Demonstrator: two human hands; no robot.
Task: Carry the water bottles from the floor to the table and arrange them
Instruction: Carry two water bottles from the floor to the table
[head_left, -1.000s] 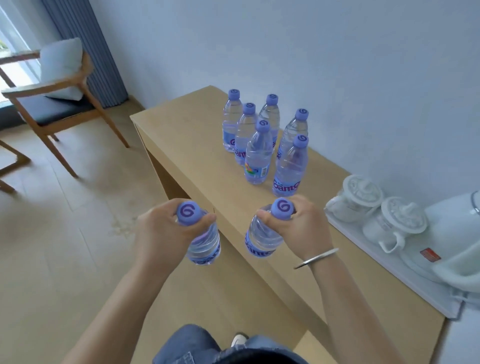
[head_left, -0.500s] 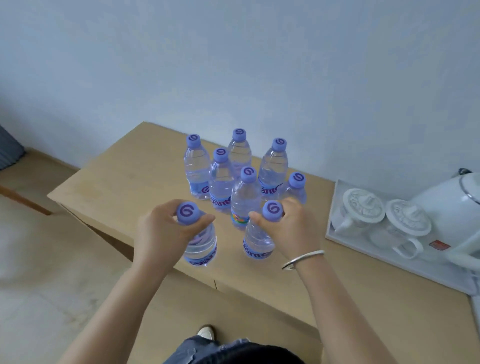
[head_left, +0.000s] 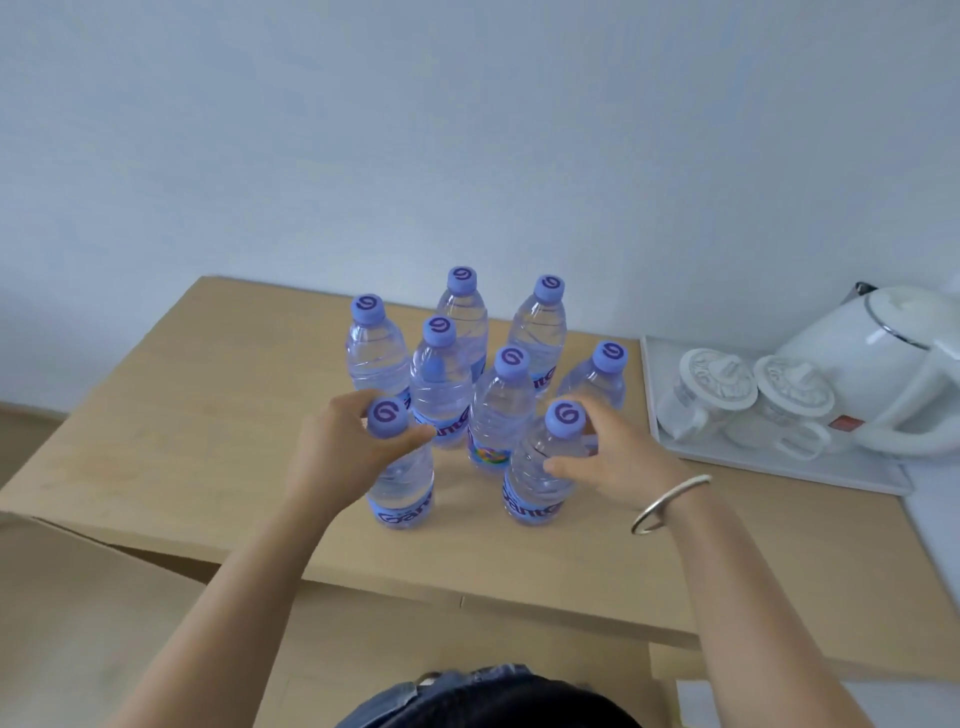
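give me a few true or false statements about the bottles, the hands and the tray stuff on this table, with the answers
1. Eight clear plastic water bottles with purple caps stand on the light wooden table. True.
2. The left hand grips the near-left bottle at its neck. True.
3. The right hand rests flat on the table, away from any bottle. False: its fingers wrap around the near-right bottle.
4. The white kettle sits left of the bottles. False: it is on the right, by the white tray.
5. Two white lidded cups sit on the tray. True.
6. One bottle lies on its side. False: all are upright.
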